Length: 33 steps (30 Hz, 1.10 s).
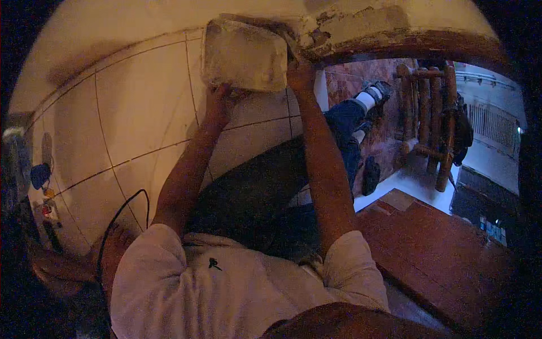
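Observation:
A pale, rounded-rectangular plastic container or slab [243, 53] is raised at the top centre, beside a patchy, chipped wall edge [355, 25]. My left hand [220, 99] grips its lower left corner, fingers closed against it. My right hand [300, 76] is closed at its right side; whether it holds the piece itself or a narrow item beside it is hard to make out. Both forearms reach up over dark trousers and legs stretched toward the right.
White tiles [141, 135] span the left, with small items [40, 176] and a black cord [130, 199]. At right are a doorway, reddish floor tiles, shoes [378, 93], a wooden rack [429, 113] with a dark bag, and a brown wooden panel [429, 248].

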{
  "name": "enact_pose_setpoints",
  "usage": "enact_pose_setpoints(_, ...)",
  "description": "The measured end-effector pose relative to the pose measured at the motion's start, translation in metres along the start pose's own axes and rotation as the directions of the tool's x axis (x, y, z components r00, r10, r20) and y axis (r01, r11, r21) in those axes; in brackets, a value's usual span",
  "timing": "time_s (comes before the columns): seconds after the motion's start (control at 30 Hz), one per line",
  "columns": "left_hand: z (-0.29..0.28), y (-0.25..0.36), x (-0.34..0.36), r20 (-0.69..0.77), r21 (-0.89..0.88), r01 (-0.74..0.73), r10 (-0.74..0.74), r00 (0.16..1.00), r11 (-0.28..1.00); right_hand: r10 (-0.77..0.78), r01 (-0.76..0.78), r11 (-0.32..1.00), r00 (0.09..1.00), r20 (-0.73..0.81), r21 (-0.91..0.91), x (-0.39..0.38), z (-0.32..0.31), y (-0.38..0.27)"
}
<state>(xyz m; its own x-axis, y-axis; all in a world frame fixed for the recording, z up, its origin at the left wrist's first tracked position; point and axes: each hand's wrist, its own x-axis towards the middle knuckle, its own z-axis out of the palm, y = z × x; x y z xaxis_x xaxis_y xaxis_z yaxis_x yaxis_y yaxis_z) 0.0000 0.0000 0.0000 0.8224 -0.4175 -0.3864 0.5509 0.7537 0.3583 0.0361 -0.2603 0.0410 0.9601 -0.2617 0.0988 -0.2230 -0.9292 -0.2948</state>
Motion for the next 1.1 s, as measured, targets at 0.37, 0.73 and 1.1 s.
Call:
enact_pose_setpoints(0.37,-0.036,-0.005,0.006,-0.002,0.319,-0.182,0.193,0.981,0.93,0.041,-0.042,0.998,0.999,-0.024,-0.056,-0.024,-0.049,-0.052)
enact_pose_setpoints(0.73,-0.005,0.015,-0.005,0.053,0.195,-0.097,0.088,0.995,0.976,-0.052,0.019,0.994,0.949,-0.31,-0.108,-0.036,-0.041,-0.038)
enact_pose_setpoints(1.1,-0.013,0.012,0.0,0.178,0.678,-0.158,0.048,0.983,0.718,-0.095,0.11,0.991,0.978,-0.183,0.071,-0.026,-0.031,-0.031)
